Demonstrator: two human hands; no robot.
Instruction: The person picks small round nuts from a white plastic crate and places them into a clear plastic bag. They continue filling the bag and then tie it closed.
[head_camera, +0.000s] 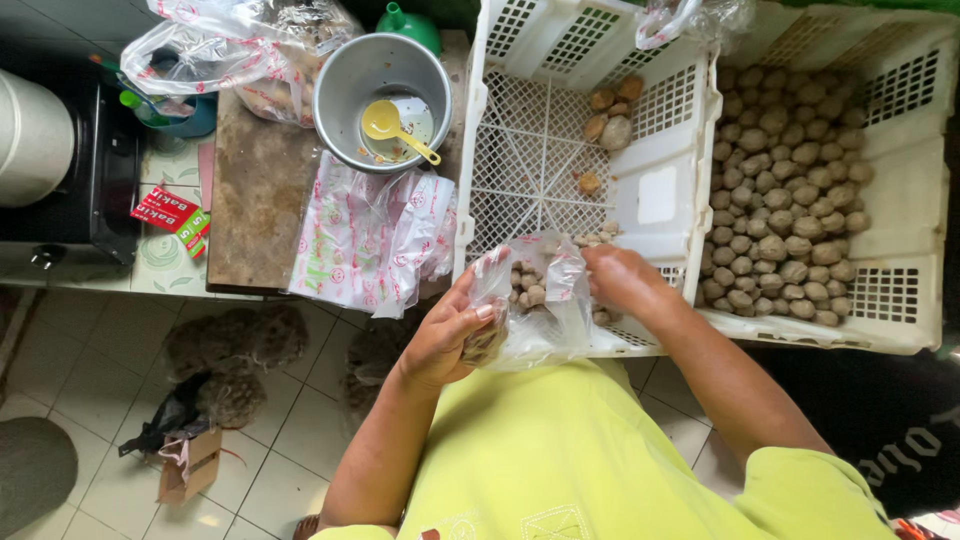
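We pinch a clear bag (535, 300) open with our left hand (445, 335), our right hand (620, 280) curled at its mouth, grip hidden, over the near-empty crate (560, 170), full crate (890, 200) right.

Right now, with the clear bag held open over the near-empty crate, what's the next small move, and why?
Probably drop the right hand's balls into the clear plastic bag. The left hand pinches the bag's mouth open, the bag looks only partly filled, and the right hand sits at its rim over the white crate, where only a few loose brown balls remain.
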